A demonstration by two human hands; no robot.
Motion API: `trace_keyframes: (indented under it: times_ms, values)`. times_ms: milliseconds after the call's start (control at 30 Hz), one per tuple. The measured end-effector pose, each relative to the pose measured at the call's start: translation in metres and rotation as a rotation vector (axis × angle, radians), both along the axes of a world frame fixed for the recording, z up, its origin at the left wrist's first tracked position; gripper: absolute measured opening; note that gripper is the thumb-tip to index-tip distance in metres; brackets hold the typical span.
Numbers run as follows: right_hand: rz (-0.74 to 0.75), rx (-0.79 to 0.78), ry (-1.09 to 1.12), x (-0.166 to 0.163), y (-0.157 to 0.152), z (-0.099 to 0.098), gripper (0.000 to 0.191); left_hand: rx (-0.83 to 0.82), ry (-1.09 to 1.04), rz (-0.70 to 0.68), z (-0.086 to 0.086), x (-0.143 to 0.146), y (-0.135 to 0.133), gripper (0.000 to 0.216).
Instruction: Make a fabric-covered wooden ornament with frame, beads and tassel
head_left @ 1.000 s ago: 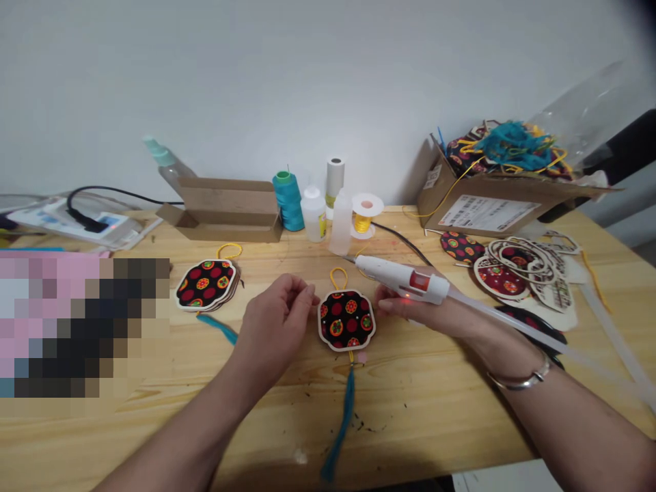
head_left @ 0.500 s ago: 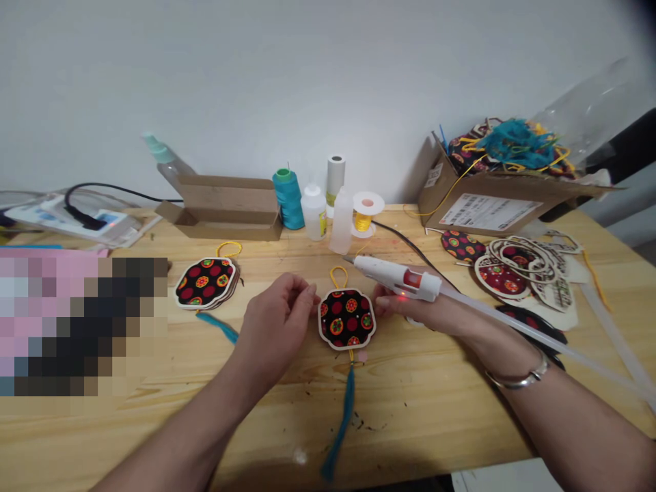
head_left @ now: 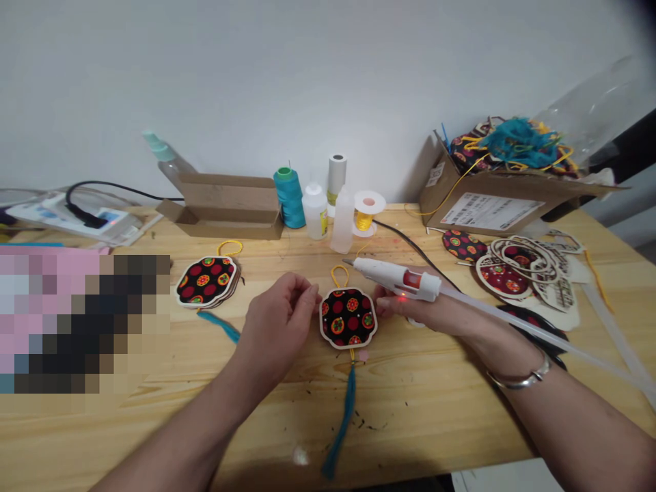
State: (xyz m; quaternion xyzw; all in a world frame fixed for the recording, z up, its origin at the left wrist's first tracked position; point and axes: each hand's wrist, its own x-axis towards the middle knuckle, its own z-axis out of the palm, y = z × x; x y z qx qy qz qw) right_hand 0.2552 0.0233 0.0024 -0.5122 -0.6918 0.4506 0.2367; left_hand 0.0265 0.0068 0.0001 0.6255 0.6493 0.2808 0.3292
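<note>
In the middle of the table lies a flower-patterned ornament (head_left: 348,318) with a pale scalloped rim, a yellow loop at its top and a teal tassel (head_left: 344,417) below. At its left edge, my left hand (head_left: 283,311) is closed, thumb and fingertips pinched together against the rim. My right hand (head_left: 420,313) is closed too, fingertips at the ornament's right edge. A white hot glue gun (head_left: 397,277) with a red light rests in that hand, its nozzle pointing left above the loop; its handle is hidden. A long clear glue stick runs back over the forearm.
Stacked similar ornaments (head_left: 206,281) lie left. Behind stand a narrow cardboard box (head_left: 230,222), teal thread cone (head_left: 290,198), white bottles (head_left: 342,222) and yellow cord spool (head_left: 369,203). Right are a full carton (head_left: 492,198) and loose wooden frames (head_left: 533,270). A black cord (head_left: 410,240) trails toward the glue gun.
Almost nothing differs. The whole scene has shifted very slightly in view; both hands, the ornament and the glue gun keep the same positions relative to each other.
</note>
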Motion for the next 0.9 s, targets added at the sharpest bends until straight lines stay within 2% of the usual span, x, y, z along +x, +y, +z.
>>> trace_keyframes:
  times_ms: [133,300,433,900]
  values:
    - [-0.042,0.006,0.018,-0.001,-0.001,0.005,0.023,0.024,-0.023,0.015,0.001,0.000,-0.001,0.021]
    - [-0.032,-0.075,0.077,-0.002,-0.001,0.009,0.029,0.017,-0.005,0.012,0.003,0.000,-0.002,0.023]
    - [0.030,-0.106,0.117,-0.002,-0.001,0.006,0.028,0.013,-0.002,-0.003,0.001,0.000,-0.001,0.023]
    - [0.054,-0.102,0.145,-0.001,0.000,-0.003,0.023,-0.009,-0.016,0.002,0.000,0.002,-0.002,0.022]
